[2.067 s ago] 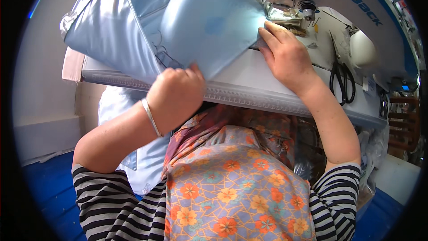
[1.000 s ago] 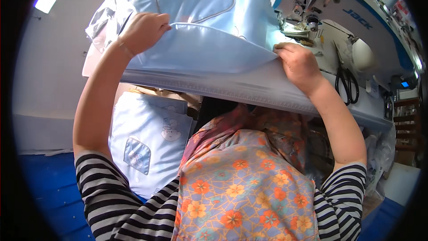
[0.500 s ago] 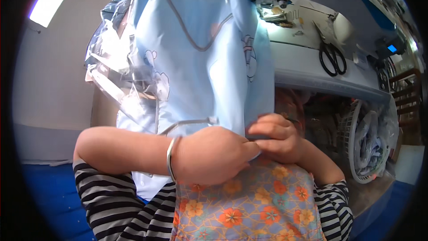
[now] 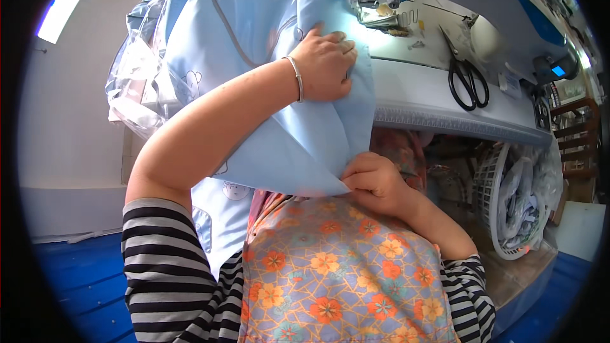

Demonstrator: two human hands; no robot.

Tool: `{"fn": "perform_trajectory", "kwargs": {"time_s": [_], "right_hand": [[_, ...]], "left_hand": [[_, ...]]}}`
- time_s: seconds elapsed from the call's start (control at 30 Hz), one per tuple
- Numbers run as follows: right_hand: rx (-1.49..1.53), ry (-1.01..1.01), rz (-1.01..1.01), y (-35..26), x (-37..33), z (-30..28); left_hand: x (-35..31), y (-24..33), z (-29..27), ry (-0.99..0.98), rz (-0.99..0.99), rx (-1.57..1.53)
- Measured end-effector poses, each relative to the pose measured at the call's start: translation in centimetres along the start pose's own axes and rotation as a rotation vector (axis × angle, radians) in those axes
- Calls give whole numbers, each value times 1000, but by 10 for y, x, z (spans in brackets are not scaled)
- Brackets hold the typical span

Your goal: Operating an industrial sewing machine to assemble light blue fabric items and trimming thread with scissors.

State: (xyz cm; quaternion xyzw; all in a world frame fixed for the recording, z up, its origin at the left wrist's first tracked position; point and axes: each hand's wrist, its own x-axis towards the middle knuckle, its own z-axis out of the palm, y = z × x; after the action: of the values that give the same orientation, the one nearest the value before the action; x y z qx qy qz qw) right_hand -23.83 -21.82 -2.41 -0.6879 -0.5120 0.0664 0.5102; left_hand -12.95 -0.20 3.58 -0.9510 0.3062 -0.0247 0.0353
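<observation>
A large piece of light blue fabric (image 4: pixel 254 152) with printed cartoon figures and a clear panel framed by a grey line is spread before me. My left hand (image 4: pixel 323 65) lies on it, fingers stretched out, close to the needle area of the white and blue sewing machine (image 4: pixel 464 0). A metal bangle (image 4: pixel 297 79) circles that wrist. Near my waist, my right hand (image 4: pixel 380 184) is closed in a pinch on the near edge of the fabric. Folds slant across the cloth between the two hands.
Black-handled scissors (image 4: pixel 468 82) rest on the machine bed, right of the needle area. Small metal parts (image 4: pixel 389 23) lie beneath the machine head. Below the table edge, at right, stands a white plastic basket (image 4: pixel 492 197) with bagged things. Clear plastic (image 4: pixel 143 70) bunches at the fabric's left side.
My left hand has moved away from my waist, up and forward onto the fabric by the machine. My right hand remains low, pinching the edge. The fabric's near part has shifted and folded.
</observation>
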Motion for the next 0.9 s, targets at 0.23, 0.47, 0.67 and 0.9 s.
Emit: {"fn": "perform_trajectory", "kwargs": {"time_s": [0.23,0.47,0.67,0.9], "right_hand": [[-10,30,-1,20,31,-16],[-67,76,73,31,54,-43],[-157,90,131,44,78,-63],[-222,101,203,60,106,-80]], "left_hand": [[-5,4,1,154,192,81],[10,-13,-16,-89,122,24],[24,-34,-8,-39,101,37],[28,-73,5,191,116,70]]}}
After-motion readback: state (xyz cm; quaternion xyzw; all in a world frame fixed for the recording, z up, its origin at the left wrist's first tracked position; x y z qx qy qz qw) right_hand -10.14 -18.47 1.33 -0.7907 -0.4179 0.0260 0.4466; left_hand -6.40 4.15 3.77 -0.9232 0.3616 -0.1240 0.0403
